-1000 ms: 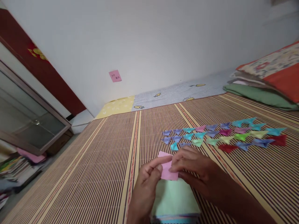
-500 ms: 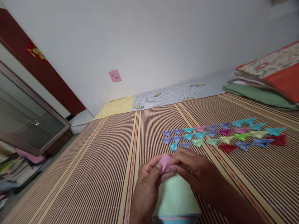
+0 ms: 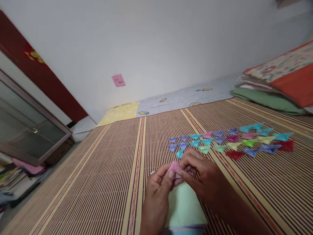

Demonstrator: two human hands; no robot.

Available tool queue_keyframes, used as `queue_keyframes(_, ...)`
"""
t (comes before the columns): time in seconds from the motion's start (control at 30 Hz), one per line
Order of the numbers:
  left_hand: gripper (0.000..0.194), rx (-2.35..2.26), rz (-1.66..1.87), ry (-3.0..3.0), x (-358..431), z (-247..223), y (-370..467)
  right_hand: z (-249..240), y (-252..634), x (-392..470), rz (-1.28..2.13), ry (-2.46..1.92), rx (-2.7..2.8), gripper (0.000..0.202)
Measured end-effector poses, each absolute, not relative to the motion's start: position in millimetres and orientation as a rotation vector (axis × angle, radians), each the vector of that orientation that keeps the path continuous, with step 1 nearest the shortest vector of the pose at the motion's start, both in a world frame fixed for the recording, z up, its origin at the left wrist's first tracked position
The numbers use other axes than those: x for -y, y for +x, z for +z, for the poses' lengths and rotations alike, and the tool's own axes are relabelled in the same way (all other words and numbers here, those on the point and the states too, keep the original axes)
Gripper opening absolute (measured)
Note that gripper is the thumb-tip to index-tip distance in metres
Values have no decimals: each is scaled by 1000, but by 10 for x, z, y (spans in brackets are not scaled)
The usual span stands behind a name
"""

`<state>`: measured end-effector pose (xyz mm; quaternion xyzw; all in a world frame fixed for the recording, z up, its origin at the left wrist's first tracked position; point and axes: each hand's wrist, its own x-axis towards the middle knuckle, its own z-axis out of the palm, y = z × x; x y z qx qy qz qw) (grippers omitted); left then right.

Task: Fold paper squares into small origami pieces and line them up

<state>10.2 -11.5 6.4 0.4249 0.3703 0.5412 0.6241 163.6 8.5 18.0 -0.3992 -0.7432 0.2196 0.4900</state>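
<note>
A small folded piece of pink paper (image 3: 174, 167) is pinched between both hands, low in the middle of the head view. My left hand (image 3: 160, 186) grips its left side, thumb on top. From the right, my right hand (image 3: 200, 169) has its fingers closed on the paper's other side and covers part of it. Beneath the hands lies a stack of paper (image 3: 186, 205) with a pale green sheet on top. Just beyond my right hand, rows of small folded paper pieces (image 3: 249, 142) in blue, pink, green, yellow and red lie on the striped mat (image 3: 117, 163).
Pillows (image 3: 288, 78) are piled at the right edge. A pink note (image 3: 118, 80) sticks to the white wall behind the mat. On the left stand a glass-doored cabinet (image 3: 31, 130) and, below it, a pile of books (image 3: 14, 179).
My right thumb has moved left onto the pink paper, and less of the paper shows. The whole view has shifted slightly.
</note>
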Motion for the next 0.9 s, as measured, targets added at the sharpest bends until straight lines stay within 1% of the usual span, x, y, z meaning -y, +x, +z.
queue_keyframes(0.4,32,-843,1355,756,112,79,134,202,1621,-75,616,-942,1782,21)
queue_keyframes(0.6,25,-801,1363,647,105,141,127,161,1627,-107,672,-874,1728,20)
queue_keyframes(0.77,24,-814,1351,738,118,138,115,180,1632,-105,694,-860,1719,21)
queue_keyframes(0.9,40,-868,1313,910,140,107,107,168,1651,-107,728,-874,1695,22)
